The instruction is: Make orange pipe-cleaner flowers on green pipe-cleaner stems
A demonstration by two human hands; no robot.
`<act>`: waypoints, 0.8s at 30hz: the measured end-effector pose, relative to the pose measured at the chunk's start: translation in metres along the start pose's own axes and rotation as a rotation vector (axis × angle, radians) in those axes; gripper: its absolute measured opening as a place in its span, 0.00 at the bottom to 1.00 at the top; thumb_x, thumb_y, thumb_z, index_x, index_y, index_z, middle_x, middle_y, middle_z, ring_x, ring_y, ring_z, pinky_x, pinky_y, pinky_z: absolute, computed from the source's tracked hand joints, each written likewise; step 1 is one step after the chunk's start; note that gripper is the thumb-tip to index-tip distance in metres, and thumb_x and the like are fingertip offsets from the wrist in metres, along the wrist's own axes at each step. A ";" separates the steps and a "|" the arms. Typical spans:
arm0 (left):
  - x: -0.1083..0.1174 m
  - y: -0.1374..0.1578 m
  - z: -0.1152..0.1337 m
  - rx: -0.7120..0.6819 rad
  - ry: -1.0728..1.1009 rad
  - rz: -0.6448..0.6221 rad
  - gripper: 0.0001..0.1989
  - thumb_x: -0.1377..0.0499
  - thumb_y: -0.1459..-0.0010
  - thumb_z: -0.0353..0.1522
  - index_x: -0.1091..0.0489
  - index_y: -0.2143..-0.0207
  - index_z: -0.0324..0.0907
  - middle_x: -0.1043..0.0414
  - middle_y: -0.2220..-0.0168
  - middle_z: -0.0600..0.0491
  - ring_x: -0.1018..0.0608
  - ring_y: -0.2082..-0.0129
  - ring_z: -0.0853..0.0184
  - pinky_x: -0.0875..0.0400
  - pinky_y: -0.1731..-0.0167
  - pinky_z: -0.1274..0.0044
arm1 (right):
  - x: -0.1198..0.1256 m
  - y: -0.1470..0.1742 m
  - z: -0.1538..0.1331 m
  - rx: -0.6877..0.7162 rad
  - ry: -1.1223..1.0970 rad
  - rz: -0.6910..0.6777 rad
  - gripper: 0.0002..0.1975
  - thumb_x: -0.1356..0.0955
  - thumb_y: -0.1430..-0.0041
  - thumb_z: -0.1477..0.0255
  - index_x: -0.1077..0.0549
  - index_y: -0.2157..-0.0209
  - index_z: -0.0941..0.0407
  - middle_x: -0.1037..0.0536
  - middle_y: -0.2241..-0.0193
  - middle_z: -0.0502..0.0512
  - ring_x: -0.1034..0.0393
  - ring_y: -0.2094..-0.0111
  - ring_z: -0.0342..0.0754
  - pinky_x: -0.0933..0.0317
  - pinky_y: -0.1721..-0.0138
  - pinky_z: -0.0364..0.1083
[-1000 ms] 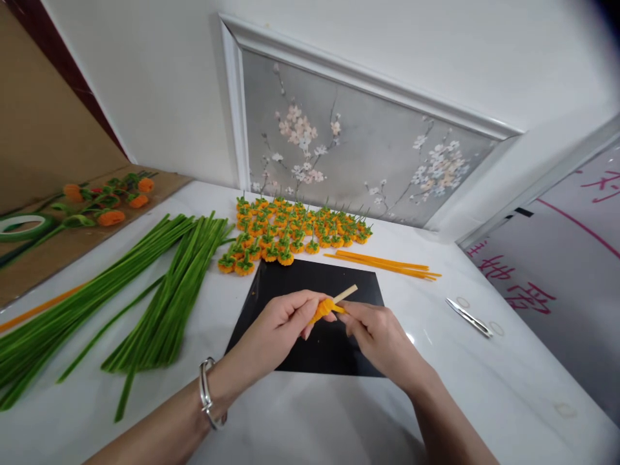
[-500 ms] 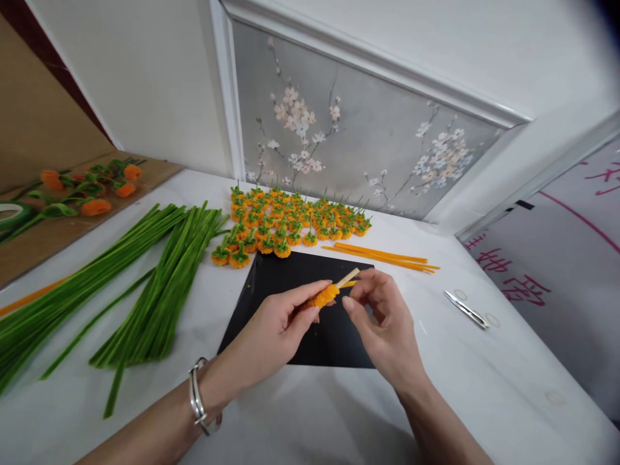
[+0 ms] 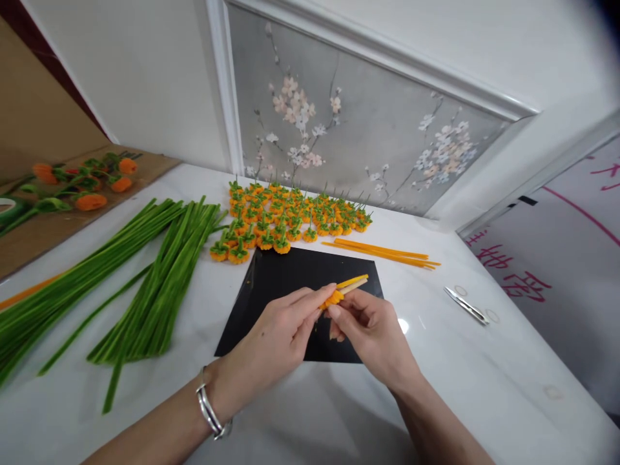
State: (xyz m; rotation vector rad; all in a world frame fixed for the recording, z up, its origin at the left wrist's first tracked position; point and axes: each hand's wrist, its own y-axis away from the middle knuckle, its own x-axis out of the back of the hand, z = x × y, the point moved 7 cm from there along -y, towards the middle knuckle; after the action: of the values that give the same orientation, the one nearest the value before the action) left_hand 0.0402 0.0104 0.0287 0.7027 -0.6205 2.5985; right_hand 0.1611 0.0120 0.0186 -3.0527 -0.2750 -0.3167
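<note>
Above the black mat [image 3: 285, 274], my left hand [image 3: 283, 323] is closed around a pale flat stick with an orange pipe cleaner [image 3: 333, 299] wound round it in tight loops. The bare stick end [image 3: 356, 285] points up to the right. A straight orange end of pipe cleaner lies alongside it. My right hand [image 3: 375, 329] is closed too, its thumb and fingers pinching the orange loops close to my left fingertips. Fingers hide part of the winding.
Several orange flower heads with green bases [image 3: 281, 219] stand behind the mat. Loose orange pipe cleaners [image 3: 382, 252] and metal snips [image 3: 467, 306] lie right. Green pipe cleaners [image 3: 159, 290] spread left, near orange flowers [image 3: 91, 202] on cardboard.
My right hand has moved left and down, from apart beside the stick to pinching the orange loops. The stick now tilts flatter, with the straight orange end above it.
</note>
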 end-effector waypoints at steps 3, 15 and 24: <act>0.000 0.000 0.001 -0.002 -0.001 -0.001 0.22 0.54 0.36 0.24 0.39 0.41 0.45 0.29 0.62 0.51 0.27 0.66 0.70 0.30 0.65 0.79 | 0.000 0.000 0.000 0.004 0.001 -0.002 0.08 0.34 0.42 0.68 0.30 0.72 0.57 0.28 0.80 0.47 0.32 0.78 0.41 0.34 0.74 0.41; -0.001 0.002 -0.001 0.013 0.003 0.008 0.21 0.53 0.36 0.24 0.37 0.43 0.45 0.30 0.65 0.53 0.28 0.69 0.72 0.31 0.67 0.81 | -0.001 0.003 0.002 0.057 0.124 0.080 0.08 0.36 0.41 0.71 0.34 0.75 0.55 0.30 0.81 0.47 0.35 0.80 0.41 0.41 0.78 0.40; -0.006 0.004 -0.003 -0.041 -0.058 0.031 0.23 0.54 0.38 0.21 0.39 0.42 0.43 0.30 0.62 0.50 0.26 0.65 0.69 0.28 0.64 0.77 | -0.007 0.007 0.003 0.121 0.243 0.138 0.06 0.38 0.41 0.73 0.36 0.73 0.55 0.32 0.80 0.48 0.36 0.80 0.42 0.42 0.78 0.41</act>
State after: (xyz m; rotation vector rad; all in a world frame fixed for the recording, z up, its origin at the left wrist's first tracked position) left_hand 0.0423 0.0070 0.0221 0.7639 -0.7055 2.5937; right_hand 0.1561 0.0042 0.0133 -2.8572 -0.0668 -0.6301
